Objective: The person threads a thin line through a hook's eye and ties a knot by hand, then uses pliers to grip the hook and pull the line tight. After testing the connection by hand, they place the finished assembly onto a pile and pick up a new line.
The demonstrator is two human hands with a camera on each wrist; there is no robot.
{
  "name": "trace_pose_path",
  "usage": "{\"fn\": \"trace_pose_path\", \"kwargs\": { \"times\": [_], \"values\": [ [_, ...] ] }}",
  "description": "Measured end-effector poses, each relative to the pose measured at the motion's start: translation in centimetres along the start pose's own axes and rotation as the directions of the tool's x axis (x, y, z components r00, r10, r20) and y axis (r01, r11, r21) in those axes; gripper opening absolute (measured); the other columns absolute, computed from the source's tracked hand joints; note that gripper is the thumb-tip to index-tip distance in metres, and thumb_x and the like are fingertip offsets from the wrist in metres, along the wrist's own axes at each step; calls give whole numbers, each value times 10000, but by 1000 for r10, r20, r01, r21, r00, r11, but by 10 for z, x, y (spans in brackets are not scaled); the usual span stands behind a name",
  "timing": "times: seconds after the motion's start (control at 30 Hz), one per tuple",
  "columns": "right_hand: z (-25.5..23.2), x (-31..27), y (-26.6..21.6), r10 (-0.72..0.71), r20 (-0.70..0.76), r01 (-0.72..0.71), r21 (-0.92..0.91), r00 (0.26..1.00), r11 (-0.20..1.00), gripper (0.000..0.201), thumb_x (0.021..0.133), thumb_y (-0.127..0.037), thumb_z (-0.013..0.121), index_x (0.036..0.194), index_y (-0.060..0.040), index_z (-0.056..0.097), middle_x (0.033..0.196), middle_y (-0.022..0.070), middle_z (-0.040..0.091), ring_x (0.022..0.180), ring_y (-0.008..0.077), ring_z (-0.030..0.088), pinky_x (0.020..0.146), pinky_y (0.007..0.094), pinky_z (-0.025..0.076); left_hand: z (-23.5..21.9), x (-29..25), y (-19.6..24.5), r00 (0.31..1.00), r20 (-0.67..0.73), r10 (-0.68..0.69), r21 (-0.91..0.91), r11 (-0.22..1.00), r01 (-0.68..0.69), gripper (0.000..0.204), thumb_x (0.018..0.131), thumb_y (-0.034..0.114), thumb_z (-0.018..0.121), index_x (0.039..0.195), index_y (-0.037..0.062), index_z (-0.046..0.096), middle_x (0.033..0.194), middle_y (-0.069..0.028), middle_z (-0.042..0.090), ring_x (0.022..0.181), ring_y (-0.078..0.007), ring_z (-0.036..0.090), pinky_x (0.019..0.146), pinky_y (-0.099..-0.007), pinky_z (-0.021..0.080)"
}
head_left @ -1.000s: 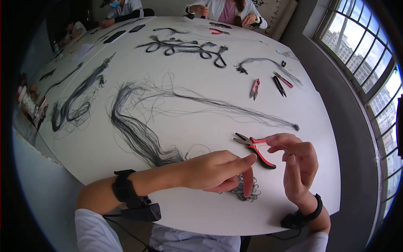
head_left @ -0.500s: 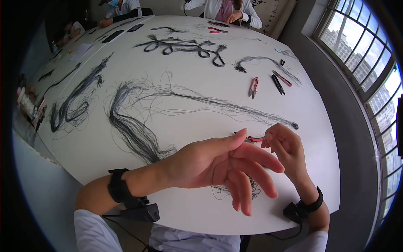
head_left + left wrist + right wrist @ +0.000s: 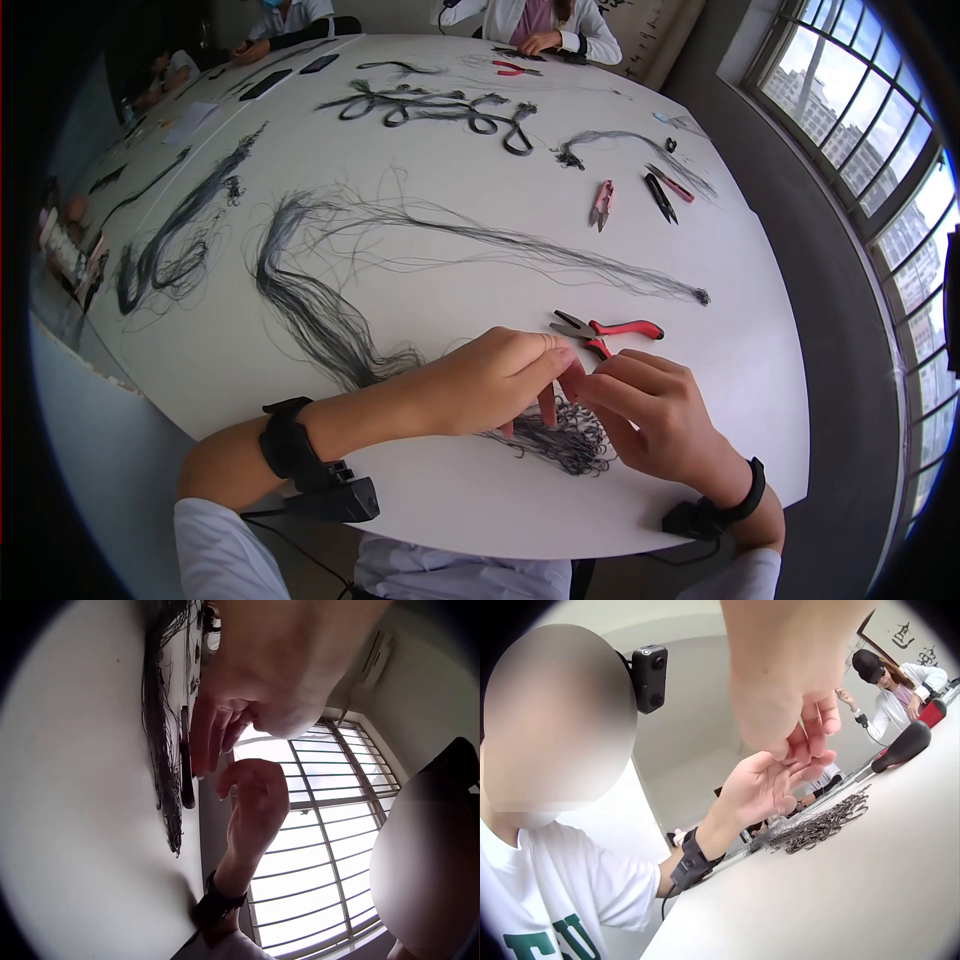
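Above the near edge, the left hand (image 3: 480, 385) hovers palm inward, its fingers loosely extended. The right hand (image 3: 655, 415) meets its fingertips, with fingers bent and thumb and forefinger pinched on what looks like a very thin strand. In the right wrist view, the left palm (image 3: 757, 787) faces up beneath the right hand (image 3: 787, 697). A dark fibre bundle with curly ends (image 3: 570, 445) lies below both hands, touched by neither. Red-and-black pliers (image 3: 592, 334) rest just beyond, jaws apart. The left wrist view shows the right hand (image 3: 259, 799) curled beside the left hand's fingers (image 3: 217, 735).
Long dark fibres (image 3: 320, 310) stretch across the white table (image 3: 450, 520). Farther off are looped fibre bundles (image 3: 430, 110), pink snips (image 3: 602, 204), black snips (image 3: 661, 198) and red-handled pliers (image 3: 515, 69). Other people sit across the table; a barred window (image 3: 850, 100) is at right.
The left hand has turned from spread fingers and drawn back to the left. The right hand has come down and left to meet it, uncovering more of the pliers and the curly ends.
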State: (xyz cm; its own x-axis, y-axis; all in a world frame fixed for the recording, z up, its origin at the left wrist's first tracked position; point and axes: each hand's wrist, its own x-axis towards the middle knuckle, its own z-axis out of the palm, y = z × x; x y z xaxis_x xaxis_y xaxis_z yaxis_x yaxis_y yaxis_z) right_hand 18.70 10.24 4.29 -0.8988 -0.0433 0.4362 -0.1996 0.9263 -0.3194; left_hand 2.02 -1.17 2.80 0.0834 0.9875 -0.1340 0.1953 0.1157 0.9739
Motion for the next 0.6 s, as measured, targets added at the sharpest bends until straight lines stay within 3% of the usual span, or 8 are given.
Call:
{"fn": "trace_pose_path", "kwargs": {
  "times": [0.03,0.07,0.13,0.17,0.23,0.33,0.6],
  "values": [
    [-2,0,-1,5,15,-5,-42,1000,999,268,605,75,632,838,-45,572,739,64,557,640,239,551,527,326,452,4,-2,6,998,-17,-63,11,998,64,408,979,243,291,965,-39,585,773,-75,609,655,-104,590,486,-227,488],
    [-2,0,0,7,14,-6,-42,1000,999,268,605,75,632,838,-45,572,739,64,557,640,239,551,527,326,452,4,-3,8,998,-15,-63,12,998,63,408,979,243,291,965,-39,585,773,-75,609,655,-104,590,486,-227,488],
    [0,0,4,-44,-22,42,-56,999,998,278,600,70,639,846,-41,571,751,61,562,653,235,558,538,317,458,1,-4,9,978,160,-135,-20,990,140,371,968,207,314,902,-20,599,648,-29,545,565,-60,489,463,-205,400],
    [0,1,5,-43,-22,42,-56,999,998,278,600,70,639,846,-41,571,751,61,562,653,235,558,538,317,458,1,-4,7,978,161,-135,-20,990,140,371,968,207,314,902,-20,599,648,-29,545,565,-60,489,463,-205,400],
    [-1,2,8,-77,-60,75,-34,995,997,266,607,64,648,841,-34,568,760,60,564,666,231,557,552,318,462,1,-3,2,985,175,-8,-158,987,36,346,959,182,337,854,-15,603,592,23,453,517,-38,361,481,-198,306],
    [-2,2,11,-109,-61,107,-30,992,994,253,617,50,661,839,-29,568,776,64,569,678,234,553,581,324,472,1,-5,3,980,197,5,-196,980,35,322,955,175,354,866,-22,593,599,42,413,526,-33,302,513,-195,275],
    [-4,2,13,-159,-122,163,20,980,987,233,635,30,672,846,-9,580,823,77,598,710,239,568,637,320,498,6,-9,3,980,193,54,-262,965,-2,291,955,156,357,920,-43,567,662,40,452,544,-24,307,505,-190,282]
  ]
}}
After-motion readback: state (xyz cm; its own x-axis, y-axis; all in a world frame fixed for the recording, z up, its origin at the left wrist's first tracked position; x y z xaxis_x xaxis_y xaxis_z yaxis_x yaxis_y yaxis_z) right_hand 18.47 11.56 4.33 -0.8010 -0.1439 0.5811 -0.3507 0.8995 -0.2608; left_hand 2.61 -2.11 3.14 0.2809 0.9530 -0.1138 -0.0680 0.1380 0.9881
